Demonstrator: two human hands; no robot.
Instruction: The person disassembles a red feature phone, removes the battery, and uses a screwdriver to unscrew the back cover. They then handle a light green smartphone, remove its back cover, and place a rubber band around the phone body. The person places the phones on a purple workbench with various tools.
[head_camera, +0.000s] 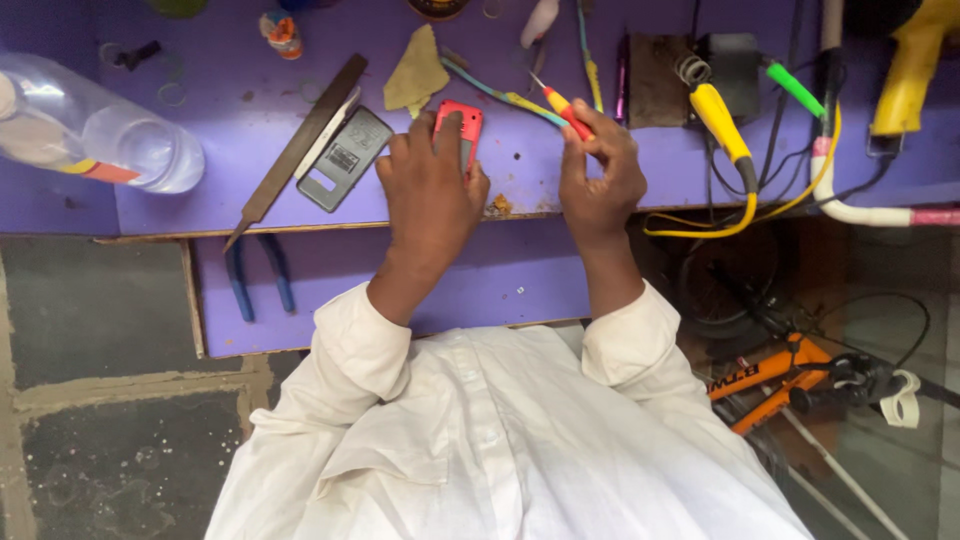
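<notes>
My left hand (428, 185) lies over a small red phone (461, 124) on the purple worktop (560, 170), its fingers wrapped around the phone's body. My right hand (597, 165) grips a red and yellow screwdriver (562, 106), whose tip points up and to the left, beside the phone's top edge. A yellow-green strip (500, 97) runs just behind the screwdriver. A dark phone back cover (344, 158) rests on the worktop to the left of my left hand.
A long metal file (296, 150) lies diagonally at left, beside a clear plastic bottle (95, 132). Blue-handled pliers (258, 278) sit on the lower shelf. A yellow soldering iron (722, 118) with its cable, a green-handled tool (795, 88) and a yellow heat gun (912, 65) are at right.
</notes>
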